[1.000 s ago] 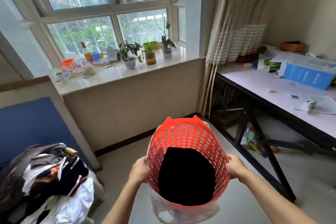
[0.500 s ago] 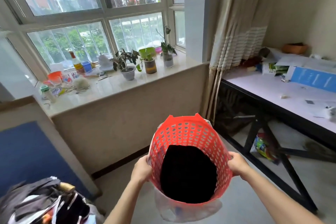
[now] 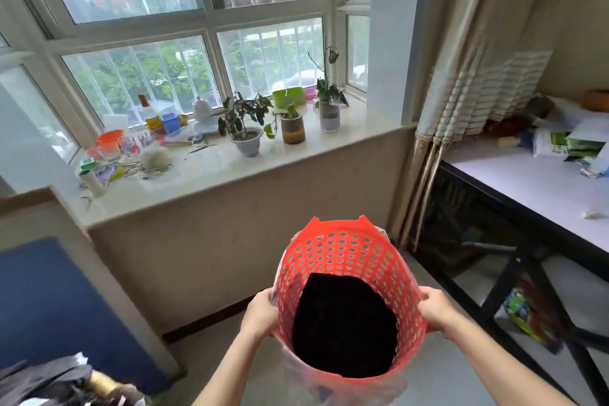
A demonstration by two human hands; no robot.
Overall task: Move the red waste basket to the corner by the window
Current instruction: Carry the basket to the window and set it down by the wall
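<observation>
The red waste basket (image 3: 342,254) is a perforated plastic bin, lifted off the floor in front of me, with something black filling its bottom and a clear plastic bag hanging around its lower part. My left hand (image 3: 262,310) grips its left rim. My right hand (image 3: 436,310) grips its right rim. The window (image 3: 204,53) lies ahead over a wide sill. The corner (image 3: 400,237) where the low wall meets the curtain is just beyond the basket, to its right.
The window sill (image 3: 211,171) carries potted plants (image 3: 245,128), bottles and clutter. A striped curtain (image 3: 468,82) hangs at the right. A black-framed desk (image 3: 527,194) stands at the right with bags on the floor beneath. A blue panel (image 3: 43,306) and a pile of clothes (image 3: 59,386) sit at the left.
I have moved closer to the window wall with the basket held in both hands. The clothes pile has slid toward the lower left edge and the desk further right.
</observation>
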